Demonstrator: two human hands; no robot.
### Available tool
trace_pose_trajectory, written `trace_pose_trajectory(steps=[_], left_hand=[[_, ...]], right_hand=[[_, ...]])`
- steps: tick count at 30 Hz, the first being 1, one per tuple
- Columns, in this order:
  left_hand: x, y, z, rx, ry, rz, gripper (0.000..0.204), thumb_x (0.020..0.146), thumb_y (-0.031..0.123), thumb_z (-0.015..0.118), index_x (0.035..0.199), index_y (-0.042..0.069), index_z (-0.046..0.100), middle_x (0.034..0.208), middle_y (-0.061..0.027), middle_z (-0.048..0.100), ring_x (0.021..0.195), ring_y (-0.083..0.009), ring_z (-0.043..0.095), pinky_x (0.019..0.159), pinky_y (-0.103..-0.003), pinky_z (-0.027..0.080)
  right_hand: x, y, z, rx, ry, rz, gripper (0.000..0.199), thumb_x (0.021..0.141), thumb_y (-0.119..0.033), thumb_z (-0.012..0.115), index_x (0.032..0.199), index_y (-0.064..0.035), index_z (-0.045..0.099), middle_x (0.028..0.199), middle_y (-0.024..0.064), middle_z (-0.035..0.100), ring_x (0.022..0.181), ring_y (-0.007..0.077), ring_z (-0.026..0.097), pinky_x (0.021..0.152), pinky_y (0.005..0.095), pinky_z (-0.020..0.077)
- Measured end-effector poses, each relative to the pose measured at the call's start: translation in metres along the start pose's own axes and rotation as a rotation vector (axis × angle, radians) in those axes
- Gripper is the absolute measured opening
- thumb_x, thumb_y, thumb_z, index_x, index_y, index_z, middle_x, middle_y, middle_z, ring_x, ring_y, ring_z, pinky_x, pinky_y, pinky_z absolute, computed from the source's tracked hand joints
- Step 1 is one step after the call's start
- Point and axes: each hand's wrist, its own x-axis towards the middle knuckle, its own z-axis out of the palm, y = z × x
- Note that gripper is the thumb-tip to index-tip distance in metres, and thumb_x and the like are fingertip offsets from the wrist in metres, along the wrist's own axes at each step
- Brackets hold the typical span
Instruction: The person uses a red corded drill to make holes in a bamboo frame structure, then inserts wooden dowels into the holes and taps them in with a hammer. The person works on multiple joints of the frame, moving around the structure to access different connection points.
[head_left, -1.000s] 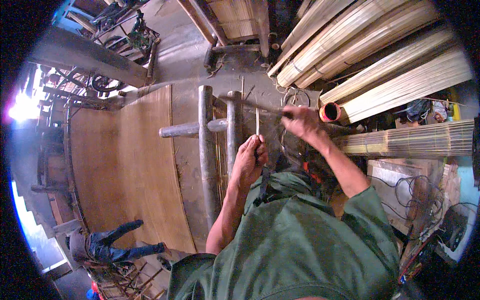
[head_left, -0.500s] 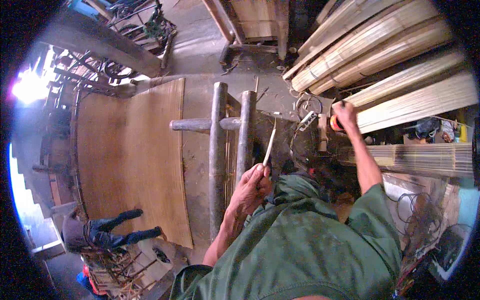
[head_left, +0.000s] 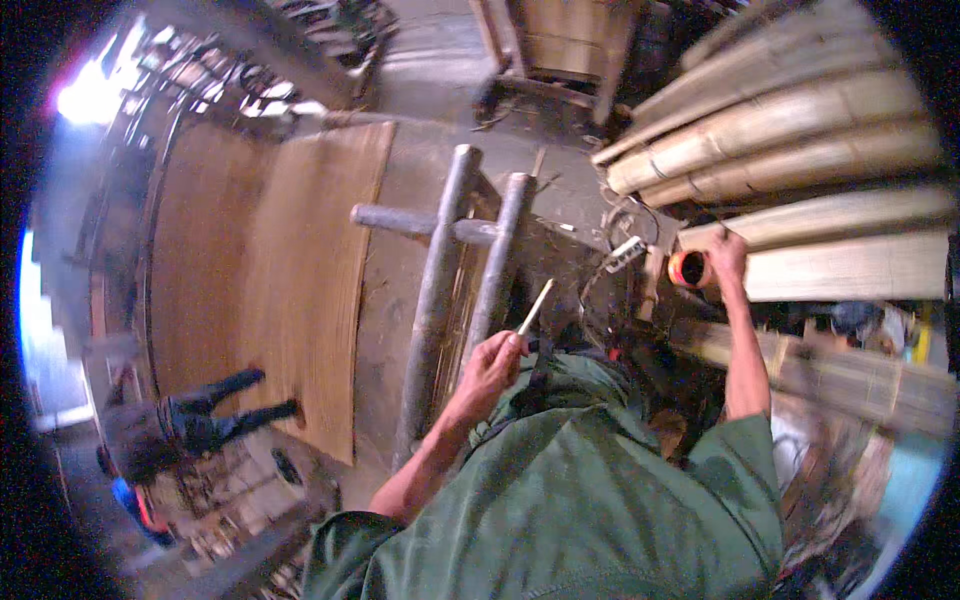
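My left hand [head_left: 492, 366] is closed on a thin pale stick [head_left: 536, 308], which points up and away from my fingers. My arm reaches out to the right, where my right hand [head_left: 729, 258] is closed at the side of a small orange can [head_left: 689, 268]. The can's round dark opening faces up; blur hides the exact grip and what is inside. A thin dark line shows by that hand, too blurred to name. Just left of the can lies a white power strip [head_left: 627, 253] with a cable.
A grey pole frame [head_left: 440, 290] stands ahead of my left hand. Rolled slatted blinds [head_left: 780, 130] are stacked at right. A wide brown woven mat [head_left: 300, 270] spreads at left, with another person [head_left: 190, 420] beside it. A wooden stand [head_left: 560, 40] is at the far side.
My right hand has moved right and slightly nearer, and the can's opening now shows. My left hand has shifted left with the stick, which leans more to the right. The whole view has turned.
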Motion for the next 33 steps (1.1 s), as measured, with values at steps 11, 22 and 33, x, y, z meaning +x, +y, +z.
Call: trace_pose_trajectory(steps=[11, 22, 33], left_hand=[[0.074, -0.043, -0.028, 0.018, 0.013, 0.218, 0.046, 0.093, 0.026, 0.056, 0.131, 0.002, 0.048, 0.137, -0.0107, 0.047, 0.128, -0.0167, 0.039, 0.098, -0.032, 0.040], [0.228, -0.083, -0.189, -0.314, 0.603, 0.227, 0.012, 0.093, 0.016, 0.054, 0.093, 0.004, 0.056, 0.084, -0.0077, 0.063, 0.077, -0.0147, 0.061, 0.066, -0.029, 0.050], [0.300, -0.114, -0.245, -0.472, 0.715, 0.392, 0.015, 0.089, 0.008, 0.060, 0.100, 0.004, 0.051, 0.088, -0.0091, 0.061, 0.082, -0.0173, 0.063, 0.070, -0.032, 0.057]], right_hand=[[-0.107, -0.082, 0.130, 0.136, -0.206, -0.133, 0.060, 0.076, -0.017, 0.062, 0.132, -0.0040, 0.044, 0.113, 0.0224, 0.058, 0.096, 0.0347, 0.060, 0.086, 0.0391, 0.0470], [-0.163, -0.176, 0.156, -0.002, -0.732, 0.153, 0.068, 0.075, -0.022, 0.062, 0.135, -0.0032, 0.038, 0.112, 0.0238, 0.060, 0.101, 0.0381, 0.060, 0.088, 0.0416, 0.0470], [-0.173, -0.172, 0.185, 0.049, -0.628, 0.249, 0.059, 0.077, -0.018, 0.061, 0.131, -0.0037, 0.044, 0.111, 0.0210, 0.061, 0.098, 0.0360, 0.061, 0.084, 0.0403, 0.0487]])
